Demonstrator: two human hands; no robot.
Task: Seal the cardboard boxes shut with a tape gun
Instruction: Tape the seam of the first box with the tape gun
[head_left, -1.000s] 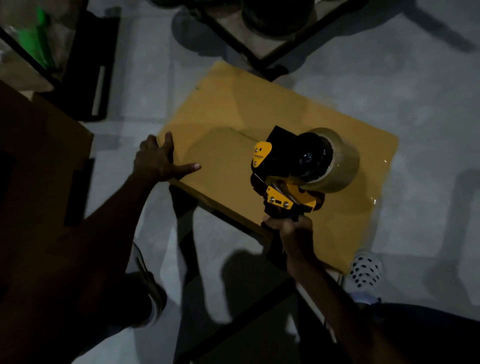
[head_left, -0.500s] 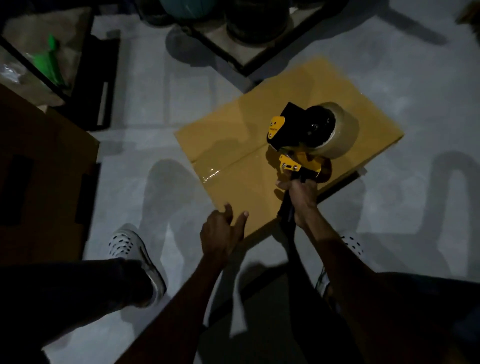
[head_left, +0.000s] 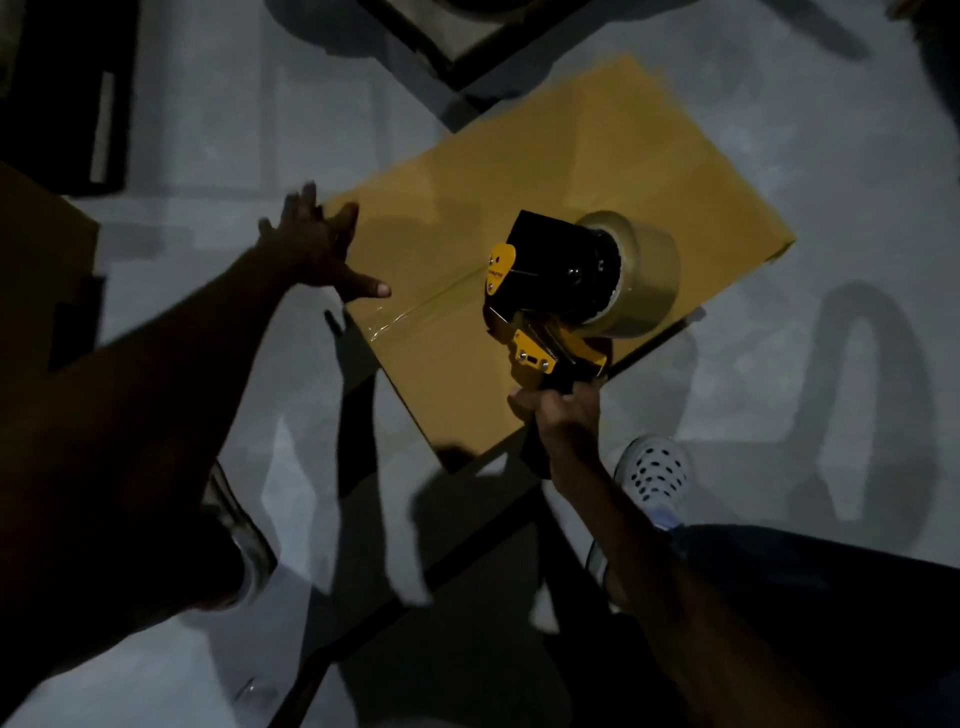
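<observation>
A closed tan cardboard box (head_left: 597, 171) stands on the grey floor in front of me. A shiny strip of clear tape (head_left: 410, 312) runs along its centre seam from the left edge to the tape gun. My right hand (head_left: 563, 415) grips the handle of the yellow and black tape gun (head_left: 550, 291), which carries a big roll of clear tape (head_left: 644, 280) and hovers over the box top. My left hand (head_left: 317, 254) has its fingers spread at the box's left corner, thumb near the tape's end.
Another brown cardboard box (head_left: 41, 270) stands at the left edge. A dark frame with a board (head_left: 467, 41) lies beyond the box. My white perforated shoes (head_left: 654, 473) are on the floor near the box. Deep shadows cover the lower part of the view.
My left hand has moved from the box's near edge up to its left corner. The box top now appears turned and closer, with the tape gun still over it.
</observation>
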